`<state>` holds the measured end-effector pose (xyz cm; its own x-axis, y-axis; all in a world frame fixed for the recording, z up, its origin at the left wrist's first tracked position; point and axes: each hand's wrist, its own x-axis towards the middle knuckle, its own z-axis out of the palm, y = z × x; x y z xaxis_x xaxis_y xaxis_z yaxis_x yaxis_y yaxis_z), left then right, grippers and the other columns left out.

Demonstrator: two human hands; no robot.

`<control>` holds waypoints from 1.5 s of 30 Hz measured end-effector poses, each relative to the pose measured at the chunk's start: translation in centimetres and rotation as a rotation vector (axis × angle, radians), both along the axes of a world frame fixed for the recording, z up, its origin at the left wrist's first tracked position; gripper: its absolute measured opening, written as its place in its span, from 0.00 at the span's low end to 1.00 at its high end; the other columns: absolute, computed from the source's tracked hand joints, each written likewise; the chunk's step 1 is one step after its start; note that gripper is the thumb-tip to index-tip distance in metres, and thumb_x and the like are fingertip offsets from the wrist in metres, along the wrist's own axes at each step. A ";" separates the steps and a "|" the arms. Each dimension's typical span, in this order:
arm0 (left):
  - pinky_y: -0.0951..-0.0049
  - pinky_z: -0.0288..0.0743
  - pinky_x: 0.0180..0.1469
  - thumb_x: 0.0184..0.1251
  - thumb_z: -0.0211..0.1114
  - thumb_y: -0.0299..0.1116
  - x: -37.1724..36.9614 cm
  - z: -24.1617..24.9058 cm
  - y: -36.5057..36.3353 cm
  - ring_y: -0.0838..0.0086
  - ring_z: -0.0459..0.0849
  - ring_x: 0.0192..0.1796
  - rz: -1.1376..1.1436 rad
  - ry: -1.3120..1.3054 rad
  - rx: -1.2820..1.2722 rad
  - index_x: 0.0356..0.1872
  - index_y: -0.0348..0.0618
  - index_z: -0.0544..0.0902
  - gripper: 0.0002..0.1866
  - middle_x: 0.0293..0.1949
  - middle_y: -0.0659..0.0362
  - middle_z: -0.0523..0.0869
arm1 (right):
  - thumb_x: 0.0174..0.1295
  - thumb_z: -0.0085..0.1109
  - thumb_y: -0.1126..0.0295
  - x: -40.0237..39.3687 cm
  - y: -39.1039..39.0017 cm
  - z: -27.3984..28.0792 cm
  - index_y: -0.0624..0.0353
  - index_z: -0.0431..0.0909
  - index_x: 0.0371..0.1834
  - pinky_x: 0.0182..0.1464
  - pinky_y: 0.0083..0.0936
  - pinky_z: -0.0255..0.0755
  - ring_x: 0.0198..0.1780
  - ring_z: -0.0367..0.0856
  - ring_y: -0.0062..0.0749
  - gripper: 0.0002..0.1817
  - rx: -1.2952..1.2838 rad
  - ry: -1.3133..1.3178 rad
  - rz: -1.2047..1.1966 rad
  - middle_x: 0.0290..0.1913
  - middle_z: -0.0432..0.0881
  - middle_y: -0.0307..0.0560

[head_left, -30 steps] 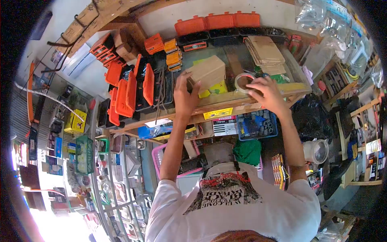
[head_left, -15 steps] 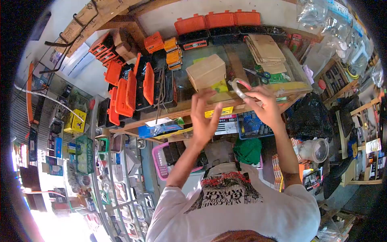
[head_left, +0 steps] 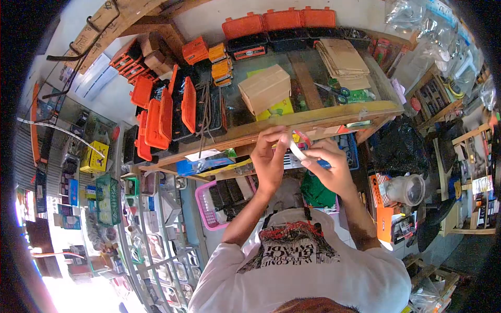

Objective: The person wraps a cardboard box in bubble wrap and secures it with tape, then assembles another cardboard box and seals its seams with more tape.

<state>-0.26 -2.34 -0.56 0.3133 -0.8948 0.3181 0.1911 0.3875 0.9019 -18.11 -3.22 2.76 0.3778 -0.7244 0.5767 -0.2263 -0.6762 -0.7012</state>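
A narrow roll of tape (head_left: 296, 148), pale on the outside with red at its inner ring, is held between my two hands in front of the glass counter's edge. My right hand (head_left: 331, 166) grips the roll's right side between thumb and fingers. At its left upper side, the thumb and fingertips of my left hand (head_left: 270, 159) are pinched against the tape. Beyond the hands, a closed cardboard box (head_left: 264, 89) rests on the counter, partly over a yellow-green packet (head_left: 274, 110). Scissors (head_left: 336, 93) with dark handles lie to its right.
Flattened cardboard pieces (head_left: 342, 60) are stacked at the counter's back right. Orange-lidded toolboxes (head_left: 160, 122) stand open on the left, with more along the back wall. Below the counter are a pink basket (head_left: 206, 206) and a green bundle (head_left: 317, 190).
The roll of tape has come down and toward me, from above the counter to before its edge. My left hand, spread and apart from it earlier, now pinches the tape.
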 end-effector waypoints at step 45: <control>0.65 0.82 0.46 0.76 0.64 0.28 11.3 -0.4 18.6 0.60 0.91 0.43 -0.498 -0.479 0.166 0.47 0.33 0.83 0.08 0.42 0.47 0.89 | 0.59 0.70 0.74 -6.6 -18.6 1.6 0.50 0.81 0.60 0.47 0.40 0.81 0.45 0.88 0.46 0.24 -0.031 0.841 -0.505 0.49 0.88 0.55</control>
